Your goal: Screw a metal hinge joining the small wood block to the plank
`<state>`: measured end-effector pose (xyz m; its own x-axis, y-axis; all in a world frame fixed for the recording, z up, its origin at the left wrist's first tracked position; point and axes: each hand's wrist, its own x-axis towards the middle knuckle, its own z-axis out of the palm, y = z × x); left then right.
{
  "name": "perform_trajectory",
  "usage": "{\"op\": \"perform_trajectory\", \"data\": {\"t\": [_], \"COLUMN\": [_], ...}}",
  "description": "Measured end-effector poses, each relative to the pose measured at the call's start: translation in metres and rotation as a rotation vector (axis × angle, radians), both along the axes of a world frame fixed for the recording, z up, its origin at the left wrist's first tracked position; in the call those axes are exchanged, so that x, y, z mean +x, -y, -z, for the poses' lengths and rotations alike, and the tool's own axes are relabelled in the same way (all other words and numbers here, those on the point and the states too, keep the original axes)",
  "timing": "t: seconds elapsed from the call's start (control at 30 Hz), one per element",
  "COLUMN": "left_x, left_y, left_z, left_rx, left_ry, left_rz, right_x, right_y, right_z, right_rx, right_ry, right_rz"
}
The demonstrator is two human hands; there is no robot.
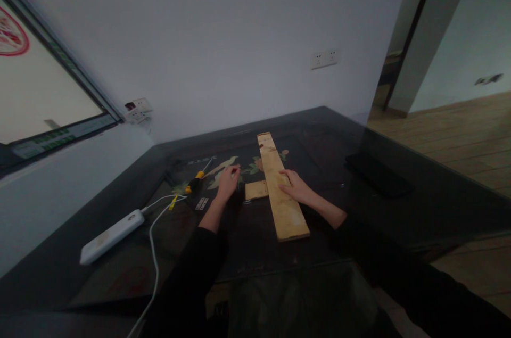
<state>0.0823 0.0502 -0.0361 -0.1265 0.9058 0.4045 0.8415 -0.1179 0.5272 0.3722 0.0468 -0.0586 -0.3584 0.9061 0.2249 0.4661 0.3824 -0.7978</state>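
Observation:
A long pale wooden plank (279,189) lies on the dark table (359,130), running away from me. My right hand (295,187) rests flat on its middle with the fingers stretched out. A small square wooden piece (256,190) lies against the plank's left side. My left hand (228,181) sits just left of that piece with the fingers curled in a pinch; what they hold is too small to make out. A yellow-and-black screwdriver (196,180) lies further left. Small metal hinges (202,203) lie near my left wrist.
A white power bank (112,235) with a white cable (155,253) lies at the near left. A flat black object (378,174) rests at the table's right side. Wall sockets (324,58) are on the back wall. Wooden floor lies to the right.

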Motion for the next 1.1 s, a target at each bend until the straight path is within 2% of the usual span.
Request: {"op": "perform_trajectory", "data": {"t": [0.07, 0.17, 0.27, 0.37, 0.47, 0.67, 0.8, 0.97, 1.1], "left_x": [-0.024, -0.07, -0.108, -0.126, -0.128, -0.12, -0.117, -0.119, -0.123], "left_y": [0.013, 0.043, 0.075, 0.096, 0.104, 0.106, 0.107, 0.112, 0.119], "left_z": [-0.011, -0.021, -0.019, -0.013, -0.014, -0.033, -0.035, -0.037, -0.043], "left_rx": [-0.012, -0.164, -0.349, -0.379, -0.415, -0.532, -0.616, -0.587, -0.529], "left_ry": [-0.017, -0.08, -0.173, -0.195, -0.176, -0.145, -0.093, -0.084, -0.244], "left_rz": [-0.014, -0.064, -0.117, -0.157, -0.124, -0.036, 0.018, 0.118, 0.163], "right_x": [0.0, 0.0, -0.001, 0.0, 0.0, 0.0, -0.001, -0.001, 0.0], "right_y": [0.001, 0.002, 0.002, 0.001, 0.001, 0.001, 0.001, 0.001, 0.001], "right_z": [-0.002, -0.003, -0.002, 0.0, 0.0, 0.0, 0.0, -0.001, 0.001], "right_rx": [0.0, 0.002, 0.001, -0.006, -0.003, -0.002, 0.005, 0.0, 0.02], "right_ry": [0.01, 0.016, 0.011, 0.01, 0.015, 0.032, 0.038, 0.05, 0.047], "right_rz": [0.0, 0.0, 0.0, 0.002, 0.002, 0.007, 0.006, 0.009, -0.001]}}
